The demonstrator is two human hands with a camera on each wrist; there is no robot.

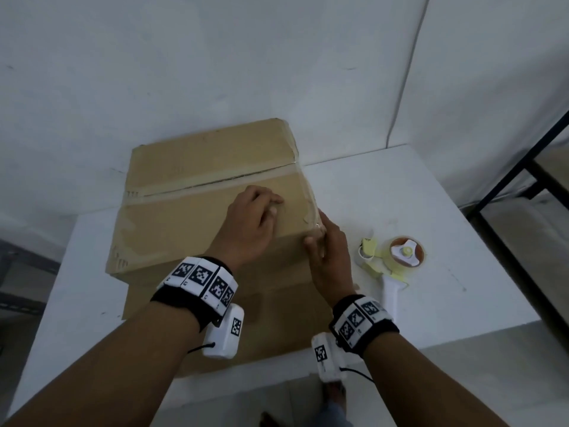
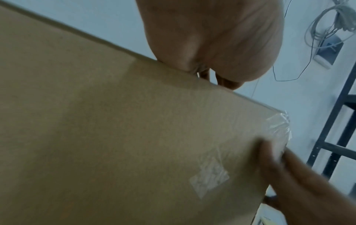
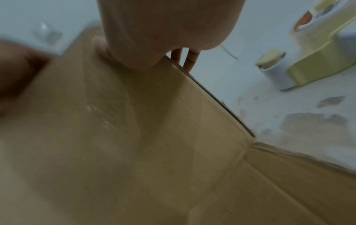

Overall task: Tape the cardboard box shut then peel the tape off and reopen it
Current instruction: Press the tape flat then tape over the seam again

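A brown cardboard box lies with its flaps closed on the white table. Clear tape runs along its centre seam, and more wrinkled tape wraps its near right corner. My left hand rests on the box top with its fingers curled under, tips on the cardboard; I see nothing held in them. My right hand lies against that taped corner. Its thumb is on the near face and its straight fingers are along the right side. The right wrist view shows the box close up and blurred.
A yellow-and-white tape dispenser lies on the table just right of the box, a hand's width from my right hand. A black metal frame stands past the table's right edge. A white wall with a cable rises behind the box.
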